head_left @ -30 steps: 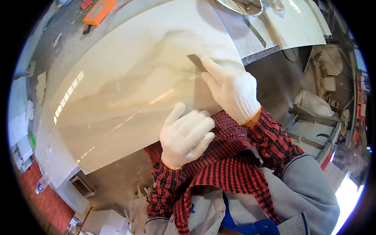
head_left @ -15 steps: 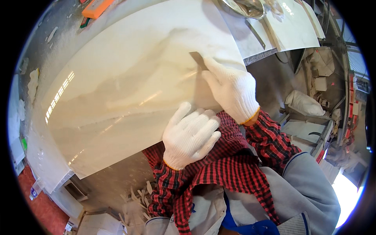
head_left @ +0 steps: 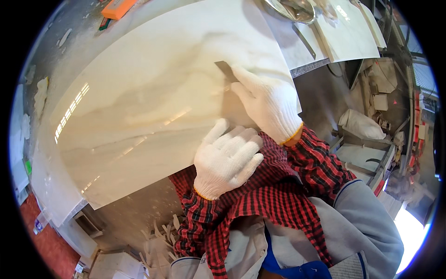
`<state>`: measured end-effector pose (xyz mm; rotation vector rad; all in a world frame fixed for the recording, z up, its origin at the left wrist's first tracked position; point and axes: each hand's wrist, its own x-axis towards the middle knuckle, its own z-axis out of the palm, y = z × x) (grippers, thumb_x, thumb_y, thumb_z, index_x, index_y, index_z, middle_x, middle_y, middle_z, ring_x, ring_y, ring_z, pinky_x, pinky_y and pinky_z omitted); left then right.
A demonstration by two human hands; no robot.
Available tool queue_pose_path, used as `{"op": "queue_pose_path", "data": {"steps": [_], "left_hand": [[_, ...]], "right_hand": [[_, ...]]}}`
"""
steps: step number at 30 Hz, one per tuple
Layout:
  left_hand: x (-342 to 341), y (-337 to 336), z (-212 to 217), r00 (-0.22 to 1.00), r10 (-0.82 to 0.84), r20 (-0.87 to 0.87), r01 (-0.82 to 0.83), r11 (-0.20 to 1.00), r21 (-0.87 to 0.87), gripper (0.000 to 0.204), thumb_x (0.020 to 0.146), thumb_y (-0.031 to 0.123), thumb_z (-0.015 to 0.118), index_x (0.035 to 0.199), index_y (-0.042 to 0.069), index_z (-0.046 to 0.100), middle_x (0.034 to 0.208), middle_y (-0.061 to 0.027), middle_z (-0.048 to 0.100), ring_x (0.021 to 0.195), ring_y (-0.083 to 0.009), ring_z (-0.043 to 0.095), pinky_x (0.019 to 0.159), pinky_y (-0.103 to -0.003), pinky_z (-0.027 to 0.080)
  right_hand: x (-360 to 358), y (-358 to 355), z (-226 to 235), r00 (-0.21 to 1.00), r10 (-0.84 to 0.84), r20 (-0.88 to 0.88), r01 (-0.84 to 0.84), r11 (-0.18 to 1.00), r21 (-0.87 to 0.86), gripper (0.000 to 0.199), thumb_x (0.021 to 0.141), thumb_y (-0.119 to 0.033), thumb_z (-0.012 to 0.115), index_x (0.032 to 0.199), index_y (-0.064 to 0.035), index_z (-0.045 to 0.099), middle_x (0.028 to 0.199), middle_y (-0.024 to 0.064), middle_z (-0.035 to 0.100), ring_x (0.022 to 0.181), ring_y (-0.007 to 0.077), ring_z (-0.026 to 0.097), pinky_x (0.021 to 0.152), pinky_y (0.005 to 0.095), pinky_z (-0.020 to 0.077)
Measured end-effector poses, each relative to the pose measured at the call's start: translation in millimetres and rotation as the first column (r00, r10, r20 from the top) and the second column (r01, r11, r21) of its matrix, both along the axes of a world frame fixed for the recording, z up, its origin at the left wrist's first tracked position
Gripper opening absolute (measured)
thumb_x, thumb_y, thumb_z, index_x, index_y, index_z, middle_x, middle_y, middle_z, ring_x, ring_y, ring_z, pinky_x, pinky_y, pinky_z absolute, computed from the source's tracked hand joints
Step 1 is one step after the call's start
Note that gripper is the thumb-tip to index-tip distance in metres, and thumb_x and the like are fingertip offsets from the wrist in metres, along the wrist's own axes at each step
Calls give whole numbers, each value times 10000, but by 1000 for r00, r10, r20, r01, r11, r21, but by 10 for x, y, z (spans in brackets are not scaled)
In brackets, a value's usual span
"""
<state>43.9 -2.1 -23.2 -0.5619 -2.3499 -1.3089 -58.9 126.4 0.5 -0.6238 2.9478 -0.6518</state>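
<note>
1. In the head view, we see the gloved right hand (head_left: 268, 104) pinching a flat grey blade (head_left: 225, 70) between thumb and fingers.
2. The blade sits over a glossy veined slab (head_left: 139, 102) — we cannot tell whether its tip touches.
3. The gloved left hand (head_left: 227, 160) lies over the slab's near edge, its 5 digits loosely extended.

The slab (head_left: 139, 107) looked smooth and glossy, like polished stone. The blade (head_left: 225, 70) was dull metal, the far right bowl (head_left: 284, 11) shiny metal. The left glove (head_left: 227, 160) and right glove (head_left: 272, 104) were matt knitted cloth.
</note>
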Motion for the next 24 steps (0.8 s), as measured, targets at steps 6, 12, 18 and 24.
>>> {"op": "queue_pose_path", "data": {"steps": [6, 12, 18, 24], "left_hand": [[-3, 47, 20, 1000, 22, 4, -22, 1000, -2, 150, 738, 140, 734, 838, 34, 695, 886, -109, 699, 810, -285, 675, 759, -407, 496], [52, -16, 12, 999, -32, 33, 32, 999, -3, 162, 760, 159, 748, 862, 36, 722, 904, -106, 715, 827, -283, 690, 816, -430, 515], [160, -15, -36, 999, 46, 12, -46, 999, -12, 192, 851, 173, 740, 1004, 63, 777, 992, -101, 764, 962, -279, 726, 1066, -483, 478], [188, -8, 15, 997, 25, 68, -23, 999, -37, 192, 849, 140, 725, 1013, 50, 770, 1017, -118, 769, 1018, -291, 721, 1122, -503, 437]], "right_hand": [[68, 71, -70, 997, 13, -74, -14, 1000, -8, 367, 921, -223, 719, 1271, -114, 694, 817, 152, 692, 710, 332, 679, 626, 392, 530], [67, 174, -169, 991, 126, -54, -137, 934, -331, 337, 921, -204, 713, 1233, -79, 690, 800, 159, 707, 688, 324, 686, 604, 399, 527], [475, 972, 111, 930, -162, 331, 281, 892, -354, 437, 923, -93, 721, 1352, -32, 660, 906, 147, 752, 709, 143, 695, 646, 293, 552], [511, 1314, 224, 769, -319, 553, 554, 764, -330, 478, 954, -97, 676, 1425, -47, 607, 826, 62, 680, 662, 71, 596, 587, 242, 514]]}}
